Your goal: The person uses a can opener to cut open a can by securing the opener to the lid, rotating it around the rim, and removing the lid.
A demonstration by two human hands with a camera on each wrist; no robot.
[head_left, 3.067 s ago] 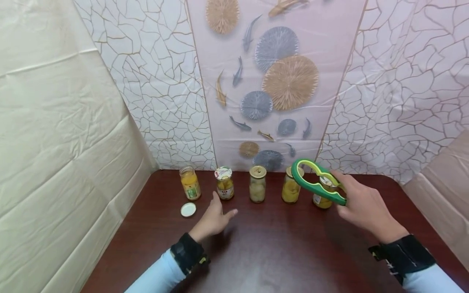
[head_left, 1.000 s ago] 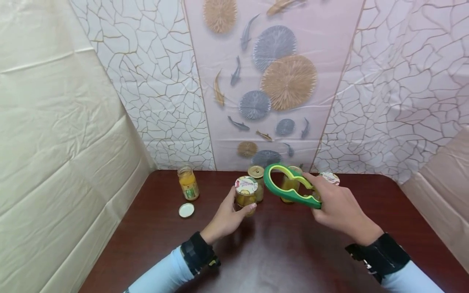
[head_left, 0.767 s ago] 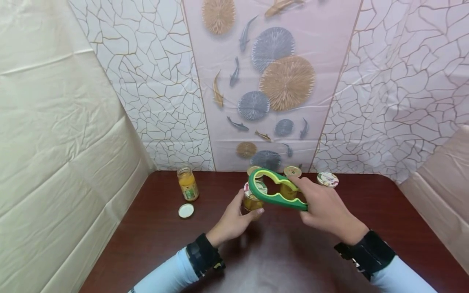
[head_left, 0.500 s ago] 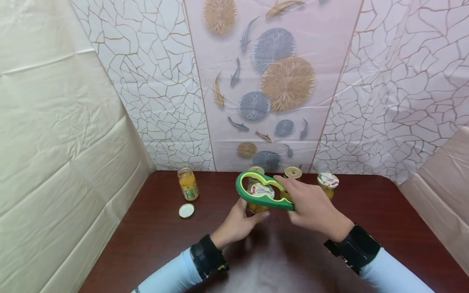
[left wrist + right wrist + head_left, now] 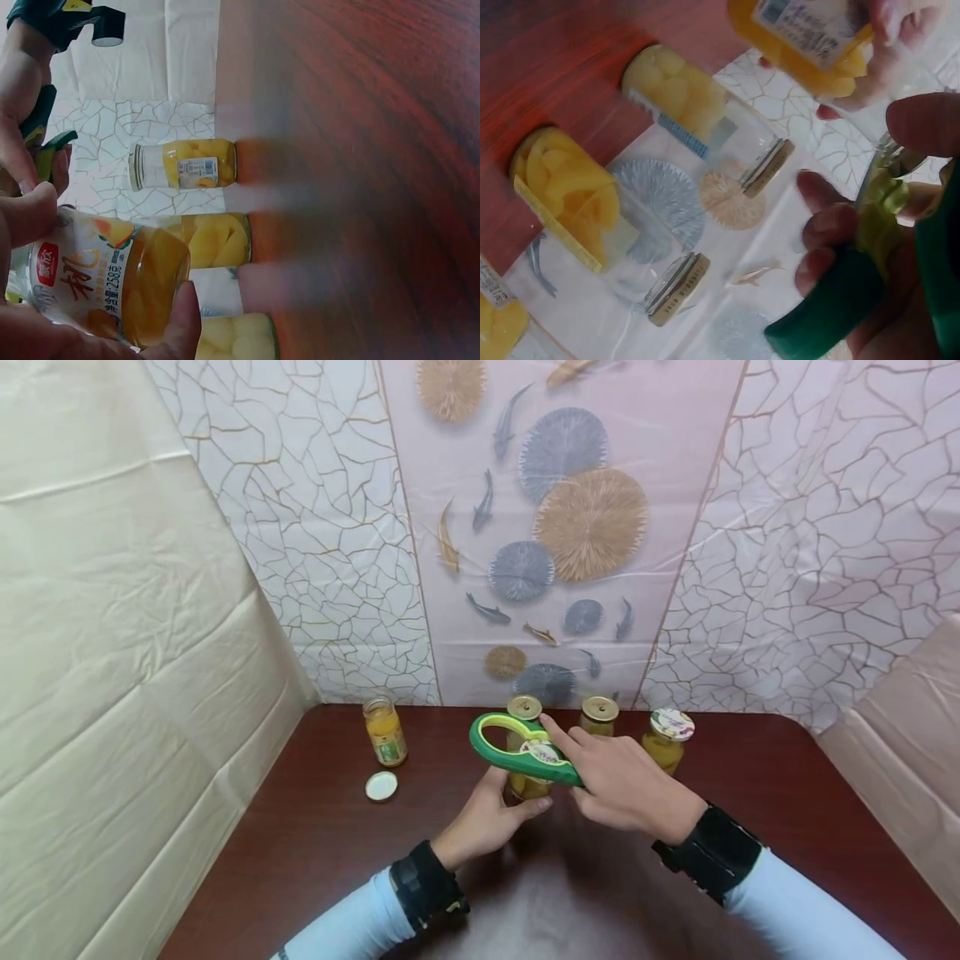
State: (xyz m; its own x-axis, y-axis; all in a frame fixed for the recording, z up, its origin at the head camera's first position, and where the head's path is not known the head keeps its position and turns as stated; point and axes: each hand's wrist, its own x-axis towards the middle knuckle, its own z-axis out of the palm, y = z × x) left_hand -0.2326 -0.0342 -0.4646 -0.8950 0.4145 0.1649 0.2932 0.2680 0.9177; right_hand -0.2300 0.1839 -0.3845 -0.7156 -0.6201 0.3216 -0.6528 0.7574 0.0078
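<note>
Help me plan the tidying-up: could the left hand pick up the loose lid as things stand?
Probably not without letting go: the left hand holds a jar, with the green opener at its top. The loose lid itself lies uncovered on the table, with nothing standing between hand and lid.

A booth (creased hangings [image 5: 165, 635] around a table [image 5: 315, 843]).

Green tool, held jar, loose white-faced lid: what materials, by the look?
Green tool: probably moulded plastic, smooth, two-tone green; part could be rubber.
Held jar: almost certainly glass, glossy; its wall is transparent.
Loose lid: likely coated metal, thin rim round a smooth white face; plastic not ruled out.
</note>
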